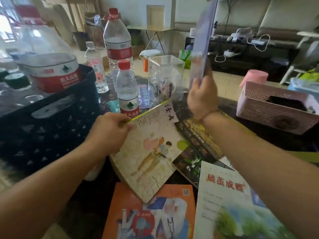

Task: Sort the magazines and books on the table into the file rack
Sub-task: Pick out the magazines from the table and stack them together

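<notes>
A dark table (259, 118) carries everything. On its left stands one black perforated plastic crate (51, 121) holding a big clear water jug with a red label (50, 66); on its right sits one pink perforated plastic basket (269, 109). Near the middle, towards the far edge, stands one clear acrylic file rack (164, 75), boxy and see-through, just beside three clear plastic water bottles: two red-capped, a tall one (117, 40) and a short one (126, 88), and one white-capped (94, 66).

Five thin, glossy paper magazines show. The right hand (202, 95) grips a blurred pale purple magazine (202, 40) by its lower edge and holds it upright above the table, just right of the rack. The left hand (108, 133) pinches the yellow-edged upper left edge of a beige magazine with a drawn figure on its cover (150, 152), which lies tilted over the others. Under it lie a dark magazine with gold lettering (200, 135), an orange magazine (148, 216) nearest the viewer, and a white magazine with red characters (227, 200) to the right.
</notes>
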